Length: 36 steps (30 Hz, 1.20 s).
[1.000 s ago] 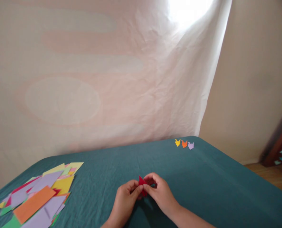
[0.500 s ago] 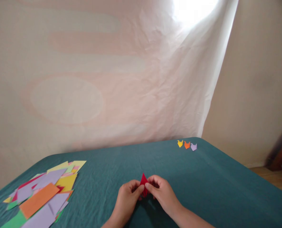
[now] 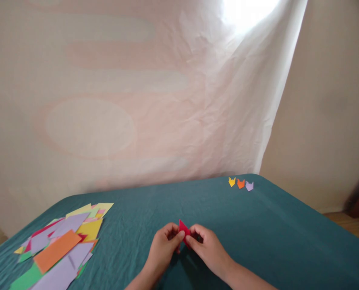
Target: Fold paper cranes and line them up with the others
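Note:
A small piece of folded red paper (image 3: 183,228) is held between my two hands, just above the table near its front middle. One pointed tip rises between the fingers, leaning to the left. My left hand (image 3: 166,243) pinches its left edge with thumb and forefinger. On the other side my right hand (image 3: 206,244) grips the right edge in the same way. Both thumbs face me, and the lower part of the paper is mostly covered by them. The folds are too small to make out.
Loose sheets of coloured paper lie in a heap on the left, an orange sheet (image 3: 57,250) on top. At the far right edge stand three small folded paper birds: yellow (image 3: 231,182), orange (image 3: 241,184) and lilac (image 3: 249,186). A green cloth (image 3: 276,237) covers the table; a pale curtain (image 3: 167,121) hangs behind.
The red paper has turned in my fingers, from upright to leaning left. Both hands still pinch it. The whole view has shifted slightly.

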{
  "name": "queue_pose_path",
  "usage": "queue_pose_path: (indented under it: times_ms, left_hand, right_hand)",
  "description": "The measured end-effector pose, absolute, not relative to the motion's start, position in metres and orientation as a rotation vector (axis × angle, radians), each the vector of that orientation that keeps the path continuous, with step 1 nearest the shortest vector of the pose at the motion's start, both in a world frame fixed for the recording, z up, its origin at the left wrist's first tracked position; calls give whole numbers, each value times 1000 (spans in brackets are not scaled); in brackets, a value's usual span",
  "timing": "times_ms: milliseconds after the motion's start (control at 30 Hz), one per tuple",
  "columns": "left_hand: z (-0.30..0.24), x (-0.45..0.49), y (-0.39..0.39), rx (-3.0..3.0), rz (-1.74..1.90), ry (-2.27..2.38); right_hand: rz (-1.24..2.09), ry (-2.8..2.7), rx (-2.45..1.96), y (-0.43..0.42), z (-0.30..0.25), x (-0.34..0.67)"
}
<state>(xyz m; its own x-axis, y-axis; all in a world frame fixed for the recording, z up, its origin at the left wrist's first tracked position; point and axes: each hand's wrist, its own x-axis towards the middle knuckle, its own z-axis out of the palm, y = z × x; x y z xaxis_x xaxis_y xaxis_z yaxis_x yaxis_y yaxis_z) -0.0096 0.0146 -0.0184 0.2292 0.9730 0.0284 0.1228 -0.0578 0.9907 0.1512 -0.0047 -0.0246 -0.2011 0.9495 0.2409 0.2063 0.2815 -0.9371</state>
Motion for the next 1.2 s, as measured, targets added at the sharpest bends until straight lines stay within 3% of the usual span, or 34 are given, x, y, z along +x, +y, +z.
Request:
queue_pose_path:
  times_ms: [167, 467, 733, 900, 1200]
  left_hand:
    - [-17, -9, 13, 1357, 964, 995]
    - [-9, -13, 9, 1718, 950, 1265]
    - [-17, -5, 8, 1527, 835, 1123]
    - [-17, -1, 4, 1538, 832, 1172]
    - [-19, 0, 3, 1596, 812, 1200]
  right_hand:
    - [1086, -1533, -1064, -1, -29, 153]
    - [1041, -1532, -1145, -1, -27, 152]
    - [1000, -1516, -1061, -2, -23, 156]
    - [1138, -1481, -972, 0, -23, 154]
    - [1035, -1501, -1012, -1, -25, 156]
